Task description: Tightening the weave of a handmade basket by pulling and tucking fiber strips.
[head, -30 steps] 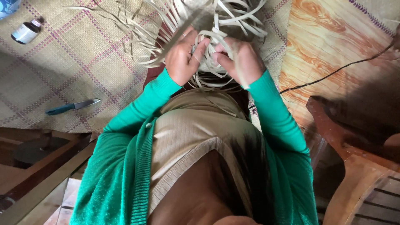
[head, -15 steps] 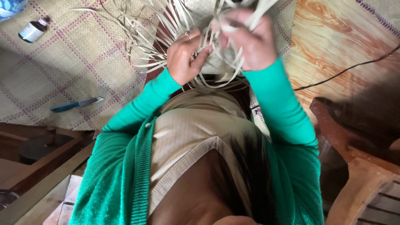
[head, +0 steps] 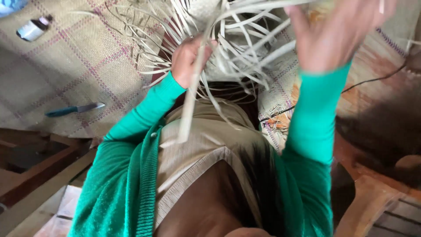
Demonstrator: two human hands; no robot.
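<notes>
The left hand (head: 189,59) stays closed on the pale strips at the edge of a half-woven straw piece (head: 228,48) held over the lap, while the right hand (head: 337,35), down at the weave a second ago, has swung up blurred, drawing one long strip (head: 193,101) free; its grip cannot be made out. A blue-handled knife (head: 74,109) and small bottle (head: 33,28) lie on the woven mat (head: 66,70).

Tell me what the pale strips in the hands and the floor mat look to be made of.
Strips: likely dried palm leaf or split reed, matte; flat, pale, springy, curling loose ends. The left hand grips them.
Floor mat: apparently woven straw or reed, dull tan, with a visible plaited grid and purplish lines.
</notes>
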